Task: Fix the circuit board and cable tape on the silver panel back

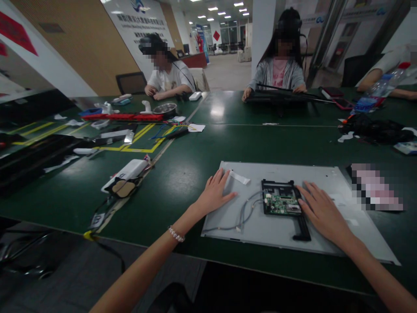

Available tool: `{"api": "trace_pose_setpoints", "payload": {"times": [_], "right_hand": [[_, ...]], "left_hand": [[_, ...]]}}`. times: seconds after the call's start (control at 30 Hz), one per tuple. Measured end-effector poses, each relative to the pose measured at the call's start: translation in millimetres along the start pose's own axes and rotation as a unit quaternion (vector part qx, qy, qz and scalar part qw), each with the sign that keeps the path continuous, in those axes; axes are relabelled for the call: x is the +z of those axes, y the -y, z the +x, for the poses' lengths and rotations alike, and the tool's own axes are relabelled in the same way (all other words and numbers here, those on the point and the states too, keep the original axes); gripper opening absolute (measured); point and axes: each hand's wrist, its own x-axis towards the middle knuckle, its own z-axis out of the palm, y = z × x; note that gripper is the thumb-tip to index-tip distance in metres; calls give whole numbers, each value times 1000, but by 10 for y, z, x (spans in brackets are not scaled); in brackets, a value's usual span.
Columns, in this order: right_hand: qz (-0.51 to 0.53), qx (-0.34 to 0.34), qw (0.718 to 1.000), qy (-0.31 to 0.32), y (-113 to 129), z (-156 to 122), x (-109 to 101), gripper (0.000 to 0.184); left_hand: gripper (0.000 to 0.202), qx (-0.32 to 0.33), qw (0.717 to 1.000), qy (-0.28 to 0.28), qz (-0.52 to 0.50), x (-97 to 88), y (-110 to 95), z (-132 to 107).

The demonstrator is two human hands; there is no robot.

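A flat grey metal panel [224, 224] lies on the green table in front of me. On it sits a black plastic frame [302, 229] carrying a green circuit board [282, 204]. Thin grey cables [243, 212] run from the board toward the panel's left edge. A strip of white tape [239, 177] is near the panel's top left. My left hand [215, 193] rests at the panel's left edge with its fingers stretched out, holding nothing. My right hand [322, 208] lies flat on the panel, fingers spread, its fingertips against or very near the frame's right side.
A blurred-out phone-like object [374, 187] lies right of the panel. To the left is a white power strip [125, 174] with cables. Black bags [374, 129] and plastic bottles [371, 93] stand at the back right. Across the table, one person [280, 74] holds a dark panel; another person [169, 76] sits left.
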Motion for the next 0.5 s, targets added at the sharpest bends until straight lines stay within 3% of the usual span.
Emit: {"api": "trace_pose_setpoints", "payload": {"times": [0.2, 0.33, 0.4, 0.5], "right_hand": [[4, 12, 1000, -2, 103, 45, 26, 57], [13, 16, 1000, -7, 147, 64, 44, 60], [13, 17, 1000, -7, 149, 64, 51, 61], [10, 17, 1000, -10, 143, 58, 54, 62]], "left_hand": [[84, -5, 1000, -17, 11, -73, 38, -9], [69, 82, 995, -48, 40, -168, -82, -7], [65, 131, 990, -34, 29, -192, -168, 12], [66, 144, 990, -12, 1, -182, -251, 57]]}}
